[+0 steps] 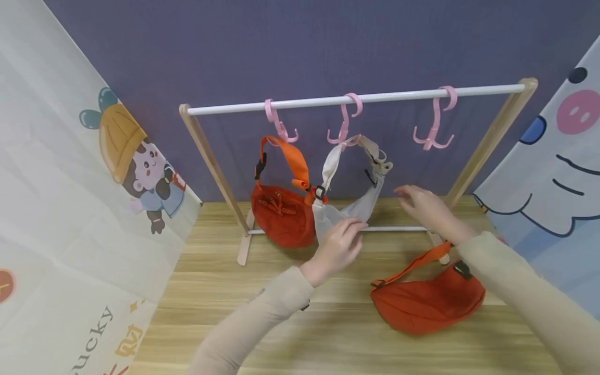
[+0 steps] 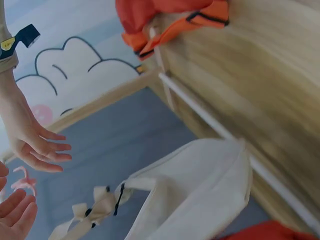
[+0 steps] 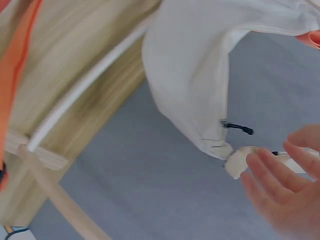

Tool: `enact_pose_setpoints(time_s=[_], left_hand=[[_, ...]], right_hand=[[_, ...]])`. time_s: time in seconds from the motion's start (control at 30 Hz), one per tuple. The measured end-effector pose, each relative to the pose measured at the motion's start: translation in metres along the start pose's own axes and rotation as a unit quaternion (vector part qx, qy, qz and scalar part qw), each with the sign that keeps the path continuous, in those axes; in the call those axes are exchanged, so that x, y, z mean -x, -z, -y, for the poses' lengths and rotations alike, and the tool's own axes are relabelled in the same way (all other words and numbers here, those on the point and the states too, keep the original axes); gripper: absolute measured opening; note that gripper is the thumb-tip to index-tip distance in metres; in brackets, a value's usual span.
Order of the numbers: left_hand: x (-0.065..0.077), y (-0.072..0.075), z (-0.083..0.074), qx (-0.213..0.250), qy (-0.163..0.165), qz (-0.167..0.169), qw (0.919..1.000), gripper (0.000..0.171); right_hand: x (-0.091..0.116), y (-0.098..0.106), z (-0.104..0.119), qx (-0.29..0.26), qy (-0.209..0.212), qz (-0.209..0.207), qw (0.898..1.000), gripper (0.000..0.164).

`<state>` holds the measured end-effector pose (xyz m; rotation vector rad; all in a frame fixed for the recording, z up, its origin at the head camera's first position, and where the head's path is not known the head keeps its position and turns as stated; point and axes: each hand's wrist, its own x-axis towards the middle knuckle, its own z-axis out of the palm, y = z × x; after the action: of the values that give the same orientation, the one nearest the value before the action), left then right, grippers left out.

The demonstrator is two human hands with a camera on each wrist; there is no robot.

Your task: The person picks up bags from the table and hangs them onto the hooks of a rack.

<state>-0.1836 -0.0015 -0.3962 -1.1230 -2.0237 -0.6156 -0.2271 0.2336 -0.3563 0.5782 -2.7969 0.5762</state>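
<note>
A white bag (image 1: 363, 205) hangs by its strap from the middle pink hook (image 1: 344, 122); a black zip pull (image 3: 239, 127) shows on it in the right wrist view. My left hand (image 1: 336, 247) is in front of the bag's lower part, fingers loosely bent around nothing. Some of its fingers (image 2: 17, 212) appear at the left wrist view's edge, apart from the bag's body. To the bag's right, my right hand (image 1: 424, 208) is held in the air, its fingers relaxed and holding nothing. A red-orange bag (image 1: 286, 219) hangs from the left pink hook (image 1: 280, 122), beside the white one.
Another red-orange bag (image 1: 426, 304) lies on the wooden tabletop (image 1: 211, 297), below my right forearm. The rack has a white top rail (image 1: 314, 103), wooden side posts and a low white bar (image 1: 394, 228). A third pink hook (image 1: 435, 122) bears nothing.
</note>
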Motion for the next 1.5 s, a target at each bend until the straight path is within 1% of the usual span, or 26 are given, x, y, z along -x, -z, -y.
enact_pose_setpoints(time_s=[0.13, 0.27, 0.37, 0.47, 0.6, 0.67, 0.77, 0.83, 0.9, 1.03, 1.13, 1.23, 1.37, 1.5], left_hand=[[0.005, -0.009, -0.007, 0.0, -0.003, 0.026, 0.9997, 0.024], [0.013, -0.022, -0.011, 0.018, 0.006, 0.055, 0.9983, 0.024], [0.019, -0.03, -0.013, 0.039, 0.028, 0.072, 0.9962, 0.025], [0.025, -0.036, -0.014, 0.052, 0.059, 0.095, 0.9924, 0.025], [0.033, -0.043, -0.017, 0.049, 0.105, 0.143, 0.9829, 0.026], [0.037, -0.046, -0.018, 0.049, 0.122, 0.165, 0.9775, 0.027], [0.044, -0.051, -0.02, 0.054, 0.14, 0.191, 0.97, 0.029], [0.047, -0.055, -0.022, 0.065, 0.149, 0.206, 0.9649, 0.03], [0.051, -0.06, -0.023, 0.077, 0.159, 0.22, 0.9594, 0.03], [0.057, -0.068, -0.026, 0.092, 0.178, 0.25, 0.9474, 0.031], [0.06, -0.074, -0.027, 0.106, 0.19, 0.264, 0.9394, 0.032], [0.065, -0.08, -0.028, 0.119, 0.194, 0.269, 0.9359, 0.032], [0.071, -0.089, -0.028, 0.124, 0.19, 0.267, 0.9366, 0.032], [0.074, -0.094, -0.031, 0.127, 0.185, 0.265, 0.9378, 0.03]], right_hand=[[0.009, -0.007, -0.01, 0.008, 0.001, 0.01, 1.0, 0.025], [0.018, -0.012, -0.017, 0.009, -0.012, 0.036, 0.999, 0.028], [0.023, -0.016, -0.023, 0.002, -0.022, 0.058, 0.998, 0.029], [0.029, -0.019, -0.028, -0.006, -0.031, 0.078, 0.996, 0.031], [0.036, -0.022, -0.034, -0.012, -0.045, 0.098, 0.994, 0.033], [0.038, -0.025, -0.038, -0.011, -0.048, 0.107, 0.993, 0.032], [0.043, -0.03, -0.045, -0.005, -0.044, 0.114, 0.993, 0.031], [0.046, -0.034, -0.05, -0.003, -0.037, 0.117, 0.992, 0.031], [0.05, -0.038, -0.055, -0.014, -0.04, 0.121, 0.992, 0.031], [0.055, -0.044, -0.062, -0.032, -0.033, 0.121, 0.992, 0.028], [0.059, -0.049, -0.069, -0.029, -0.031, 0.136, 0.99, 0.027], [0.064, -0.054, -0.076, -0.034, -0.051, 0.166, 0.984, 0.029], [0.07, -0.061, -0.085, -0.046, -0.066, 0.184, 0.98, 0.029], [0.074, -0.067, -0.092, -0.032, -0.06, 0.178, 0.982, 0.024]])
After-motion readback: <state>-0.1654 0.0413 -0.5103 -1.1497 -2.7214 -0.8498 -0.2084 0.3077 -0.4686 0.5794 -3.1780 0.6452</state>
